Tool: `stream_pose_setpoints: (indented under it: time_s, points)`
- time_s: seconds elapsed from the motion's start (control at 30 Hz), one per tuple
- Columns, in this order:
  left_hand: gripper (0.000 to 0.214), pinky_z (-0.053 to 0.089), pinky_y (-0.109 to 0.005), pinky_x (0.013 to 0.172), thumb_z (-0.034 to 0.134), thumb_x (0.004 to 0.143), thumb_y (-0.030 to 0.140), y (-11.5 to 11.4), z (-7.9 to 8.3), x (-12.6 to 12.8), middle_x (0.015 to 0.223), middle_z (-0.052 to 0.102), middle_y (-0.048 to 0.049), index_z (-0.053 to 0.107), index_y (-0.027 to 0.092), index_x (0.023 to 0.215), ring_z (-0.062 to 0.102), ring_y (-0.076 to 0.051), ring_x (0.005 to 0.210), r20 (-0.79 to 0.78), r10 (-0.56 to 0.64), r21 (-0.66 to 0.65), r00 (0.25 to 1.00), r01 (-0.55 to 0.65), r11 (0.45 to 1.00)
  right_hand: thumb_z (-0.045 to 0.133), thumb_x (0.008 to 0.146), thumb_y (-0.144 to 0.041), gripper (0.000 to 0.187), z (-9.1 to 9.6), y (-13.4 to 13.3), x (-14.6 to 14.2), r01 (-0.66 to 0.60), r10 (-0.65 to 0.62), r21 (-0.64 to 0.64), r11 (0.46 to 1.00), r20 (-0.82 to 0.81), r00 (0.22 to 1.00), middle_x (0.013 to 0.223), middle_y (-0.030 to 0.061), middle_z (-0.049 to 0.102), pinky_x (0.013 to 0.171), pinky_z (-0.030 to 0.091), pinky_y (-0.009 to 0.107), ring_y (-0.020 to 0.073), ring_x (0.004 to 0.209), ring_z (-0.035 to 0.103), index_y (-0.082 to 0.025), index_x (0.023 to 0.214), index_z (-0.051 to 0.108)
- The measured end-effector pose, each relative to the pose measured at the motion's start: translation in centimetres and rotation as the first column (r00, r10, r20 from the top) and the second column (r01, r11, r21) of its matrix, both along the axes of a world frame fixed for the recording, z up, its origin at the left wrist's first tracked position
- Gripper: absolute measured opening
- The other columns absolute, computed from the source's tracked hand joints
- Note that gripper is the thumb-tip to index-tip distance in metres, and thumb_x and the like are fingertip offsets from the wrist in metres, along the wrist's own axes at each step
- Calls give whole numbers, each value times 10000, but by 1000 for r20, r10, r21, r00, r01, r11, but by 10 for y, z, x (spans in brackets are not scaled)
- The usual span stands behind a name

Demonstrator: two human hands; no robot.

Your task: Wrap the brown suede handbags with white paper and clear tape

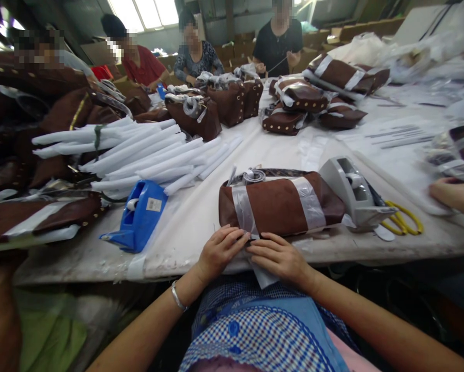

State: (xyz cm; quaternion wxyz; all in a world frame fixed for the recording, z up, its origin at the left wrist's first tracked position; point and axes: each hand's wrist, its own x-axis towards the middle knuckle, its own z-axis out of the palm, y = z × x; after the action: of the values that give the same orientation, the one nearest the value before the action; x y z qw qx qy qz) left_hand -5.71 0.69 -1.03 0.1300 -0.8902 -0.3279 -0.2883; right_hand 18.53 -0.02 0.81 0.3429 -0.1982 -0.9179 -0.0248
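A brown handbag (280, 206) lies on its side in front of me, with two pale wrapping strips (244, 209) across it and a coiled, wrapped strap (254, 176) on its far side. At its near edge, my left hand (222, 250) has its fingers curled together at the lower end of the left strip. My right hand (280, 258) meets it there, fingers closed and bent over the same spot, thumb hidden. A whitish flap (265, 276) hangs below the right fingers. A grey tape dispenser (350, 194) stands against the bag's right end.
Left of the bag stands a blue tape dispenser (139, 214), beside rolled white paper (150, 155). Yellow-handled scissors (404, 219) lie at right. Brown bags (232, 103) stand farther back. A co-worker's hand (457, 195) is at far right; several people sit across the table (201, 217).
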Motion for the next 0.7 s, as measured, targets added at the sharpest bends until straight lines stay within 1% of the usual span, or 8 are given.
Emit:
stream_pose_setpoints:
  time_s: [0.1, 0.17, 0.23, 0.33, 0.5, 0.6, 0.7]
  points:
    - [369, 512, -374, 1089, 539, 966, 136, 0, -2, 0, 1202, 702, -57, 570, 188, 1330, 621, -171, 1173, 17, -12, -1, 1000, 12, 1000, 584, 958, -135, 138, 0, 0, 3, 9, -8, 62, 998, -18, 1000, 1195, 45, 736, 1120, 464, 448, 188, 1217, 626, -193, 1038, 681]
    - [352, 525, -378, 1076, 532, 968, 129, 0, -3, -1, 1196, 707, -55, 577, 182, 1312, 630, -173, 1166, 23, -31, 15, 999, 31, 999, 575, 957, -119, 139, 4, 5, 5, 29, -29, 64, 998, -5, 1000, 1265, 67, 701, 1133, 452, 487, 224, 1299, 566, -182, 1030, 674]
    - [361, 530, -384, 1073, 521, 971, 123, 0, -4, -2, 1197, 709, -54, 567, 183, 1325, 633, -175, 1167, 21, -38, 25, 999, 37, 999, 576, 949, -106, 132, 9, 11, 6, 29, -29, 57, 998, 12, 999, 1303, 93, 676, 1124, 463, 504, 246, 1318, 550, -173, 1019, 667]
    - [382, 526, -390, 1081, 504, 980, 130, 1, -4, -3, 1218, 704, -61, 541, 184, 1357, 631, -173, 1179, 12, -40, 19, 999, 40, 999, 571, 950, -103, 139, 13, 20, 7, -5, 3, 51, 999, 52, 999, 1275, 110, 691, 1082, 511, 468, 228, 1227, 626, -167, 1036, 659]
    - [368, 513, -390, 1096, 521, 973, 124, 1, -4, -3, 1213, 709, -70, 545, 152, 1339, 637, -174, 1170, 36, -55, -1, 998, 55, 999, 554, 960, -124, 169, 20, 32, 6, -35, 24, 96, 995, 115, 993, 1127, 91, 755, 943, 593, 358, 193, 1026, 721, -166, 1076, 669]
    - [341, 507, -389, 1104, 529, 970, 126, -1, -4, -4, 1230, 704, -79, 552, 138, 1309, 628, -173, 1189, 85, -67, -29, 994, 70, 997, 515, 978, -135, 198, 27, 40, 3, -55, 37, 120, 991, 154, 987, 1011, 67, 781, 864, 601, 308, 160, 877, 737, -185, 1066, 685]
    - [335, 503, -397, 1112, 530, 968, 121, -3, -5, -5, 1259, 693, -87, 546, 131, 1302, 608, -173, 1229, 114, -68, -59, 991, 75, 995, 489, 993, -148, 216, 33, 49, 0, -60, 37, 92, 994, 232, 972, 927, 36, 784, 786, 583, 271, 138, 767, 719, -201, 1031, 695]
